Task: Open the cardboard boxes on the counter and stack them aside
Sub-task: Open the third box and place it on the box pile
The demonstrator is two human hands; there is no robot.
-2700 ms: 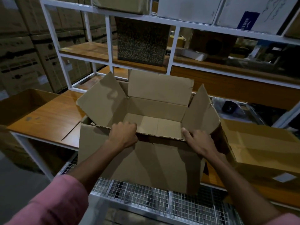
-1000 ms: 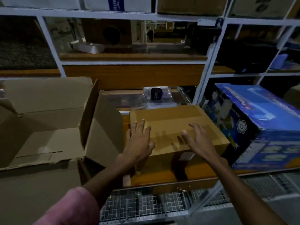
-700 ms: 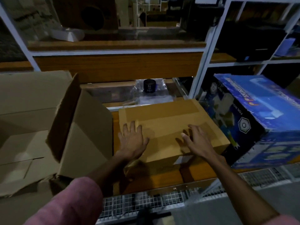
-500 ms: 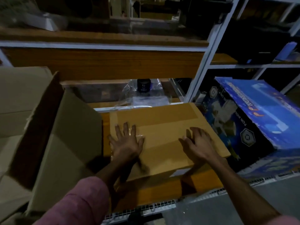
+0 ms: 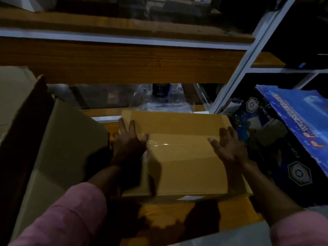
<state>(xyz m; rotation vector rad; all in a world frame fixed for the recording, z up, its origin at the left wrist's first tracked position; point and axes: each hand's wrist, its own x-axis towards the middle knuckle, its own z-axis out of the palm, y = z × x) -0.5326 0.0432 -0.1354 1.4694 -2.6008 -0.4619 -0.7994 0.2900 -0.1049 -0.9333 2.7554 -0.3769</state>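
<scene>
A closed brown cardboard box (image 5: 179,160), sealed with clear tape along its top seam, lies on the wooden counter (image 5: 177,215) in front of me. My left hand (image 5: 129,144) straddles its left edge with the fingers spread over the top. On the box's right edge sits my right hand (image 5: 229,148), thumb on top and fingers over the side. The box is clasped between both hands. An opened cardboard box (image 5: 58,148) stands at the left, its tall flap close to my left arm.
A blue printed carton (image 5: 287,139) leans tight against the closed box's right side. Behind the box lies a clear plastic bag with a black jar (image 5: 160,91). A white shelf post (image 5: 236,73) and a low wooden shelf (image 5: 115,66) hang over the back.
I have turned from the opened box to the closed one. My hands slid from flat on its top outward to its left and right edges, and my head has come closer.
</scene>
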